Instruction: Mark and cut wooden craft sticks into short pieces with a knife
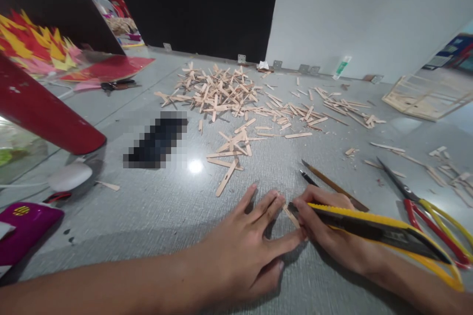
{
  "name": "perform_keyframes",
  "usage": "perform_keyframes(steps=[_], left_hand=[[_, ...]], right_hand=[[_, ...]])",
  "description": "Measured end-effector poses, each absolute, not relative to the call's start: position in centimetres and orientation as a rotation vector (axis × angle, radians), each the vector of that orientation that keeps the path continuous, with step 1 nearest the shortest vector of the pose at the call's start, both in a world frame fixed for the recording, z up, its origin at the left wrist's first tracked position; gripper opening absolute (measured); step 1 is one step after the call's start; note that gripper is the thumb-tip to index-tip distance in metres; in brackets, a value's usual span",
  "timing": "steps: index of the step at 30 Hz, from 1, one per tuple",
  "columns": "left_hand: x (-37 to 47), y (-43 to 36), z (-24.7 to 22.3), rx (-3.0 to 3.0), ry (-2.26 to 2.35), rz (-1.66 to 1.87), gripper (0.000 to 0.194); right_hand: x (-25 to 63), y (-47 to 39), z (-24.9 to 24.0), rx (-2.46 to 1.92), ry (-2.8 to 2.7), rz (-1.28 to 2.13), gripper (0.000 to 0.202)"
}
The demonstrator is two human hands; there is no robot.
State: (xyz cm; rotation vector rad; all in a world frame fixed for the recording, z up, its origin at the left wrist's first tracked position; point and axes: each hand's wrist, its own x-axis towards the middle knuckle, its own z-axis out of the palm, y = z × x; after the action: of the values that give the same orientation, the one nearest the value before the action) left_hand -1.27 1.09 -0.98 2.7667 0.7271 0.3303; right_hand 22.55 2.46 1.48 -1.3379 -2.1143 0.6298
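Note:
My right hand (328, 226) grips a yellow and black utility knife (384, 234), its tip angled down at a small wooden craft stick (291, 216). Just left of it, my left hand (247, 243) lies flat with fingers spread, fingertips pressing the stick to the table (155, 221). Part of the stick is hidden under the fingers. Beyond my right hand lie a dark pen (308, 177) and a slim brown pointed tool (334, 184). Scissors (416, 199) with red and yellow handles rest to the right.
A pile of craft sticks (218, 91) spreads across the back middle, with cut pieces (343, 108) to its right. At left are a red tube (48, 108), a white mouse-like object (70, 176) and a purple item (29, 231). A wooden stick frame (417, 106) stands far right.

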Motion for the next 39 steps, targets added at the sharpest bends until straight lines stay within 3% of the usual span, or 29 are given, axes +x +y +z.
perform_keyframes(steps=[16,39], left_hand=[[-1.1,1.0,-0.7,2.821,0.776,0.311,0.054],[-1.2,1.3,-1.4,2.837,0.732,0.311,0.054]], right_hand=[[22.7,2.6,0.6,-1.154,-2.273,0.559,0.036],[22.9,3.0,1.4,-1.281,-2.196,0.552,0.043]])
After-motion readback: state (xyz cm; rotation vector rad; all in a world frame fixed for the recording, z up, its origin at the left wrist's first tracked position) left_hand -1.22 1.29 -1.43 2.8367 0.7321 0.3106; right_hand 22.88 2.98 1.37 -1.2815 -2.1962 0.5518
